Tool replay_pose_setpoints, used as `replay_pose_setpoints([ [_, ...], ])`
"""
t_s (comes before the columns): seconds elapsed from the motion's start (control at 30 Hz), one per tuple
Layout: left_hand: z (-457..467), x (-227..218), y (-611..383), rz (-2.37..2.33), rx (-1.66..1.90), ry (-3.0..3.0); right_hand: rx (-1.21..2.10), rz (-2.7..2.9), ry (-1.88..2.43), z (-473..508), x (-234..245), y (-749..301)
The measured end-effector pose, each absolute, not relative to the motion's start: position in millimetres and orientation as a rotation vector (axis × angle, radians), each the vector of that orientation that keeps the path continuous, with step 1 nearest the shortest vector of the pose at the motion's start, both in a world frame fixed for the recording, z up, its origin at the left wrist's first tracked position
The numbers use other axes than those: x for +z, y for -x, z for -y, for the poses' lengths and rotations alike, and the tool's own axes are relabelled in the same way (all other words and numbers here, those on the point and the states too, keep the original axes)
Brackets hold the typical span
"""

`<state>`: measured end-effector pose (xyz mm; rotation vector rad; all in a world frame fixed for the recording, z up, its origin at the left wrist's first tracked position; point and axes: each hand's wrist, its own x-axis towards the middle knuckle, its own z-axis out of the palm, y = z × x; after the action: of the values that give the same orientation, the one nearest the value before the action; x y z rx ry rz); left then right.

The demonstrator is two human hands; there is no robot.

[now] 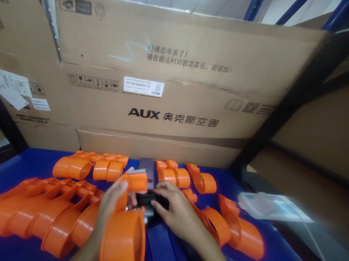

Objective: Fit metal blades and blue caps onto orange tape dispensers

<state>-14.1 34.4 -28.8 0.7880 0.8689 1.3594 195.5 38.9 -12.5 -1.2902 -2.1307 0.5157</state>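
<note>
Orange part [122, 238] sits in our left hand [110, 203], its fingers closed around the upper end; our right hand [176, 206] lays half-curled fingers at the dark piece [145, 200] just beside, its grip we cannot tell; probably we are fitting these together, which calls for careful aligning.

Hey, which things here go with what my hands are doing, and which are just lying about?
Part of the work:
- orange part, in your left hand
- black piece, at your right hand
- other orange parts on the table, probably, being similar

Apparently just there:
- cardboard, behind
- white item, far right, unclear what
</note>
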Motion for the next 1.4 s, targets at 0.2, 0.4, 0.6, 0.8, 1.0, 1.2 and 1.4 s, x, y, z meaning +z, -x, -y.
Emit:
replay_pose_setpoints([
  [0.2, -41, -28, 18, -0.851, 1.336, -0.948, 0.541, 2.103, 1.194, -35, -3, -200],
  [0.4, -29, -26, 4, -0.941, 1.376, -0.945, 0.348, 1.643, 1.146, -32, -3, -206],
  [0.6, -9, -11, -8, -0.916, 1.375, -1.003, 0.247, 1.573, 1.004, -22, -1, -203],
  [0.8, -10, -8, -9, -0.855, 1.336, -1.064, 0.190, 1.754, 0.874, -17, 5, -199],
  [1.0, -10, -9, -12, -0.814, 1.299, -1.037, 0.210, 1.778, 0.886, -17, 0, -193],
  [1.2, -8, -8, -11, -0.777, 1.275, -1.058, 0.251, 1.749, 0.891, -15, 3, -192],
  [1.4, -9, -10, -10, -0.803, 1.263, -1.089, 0.321, 1.721, 0.942, -12, 2, -186],
])
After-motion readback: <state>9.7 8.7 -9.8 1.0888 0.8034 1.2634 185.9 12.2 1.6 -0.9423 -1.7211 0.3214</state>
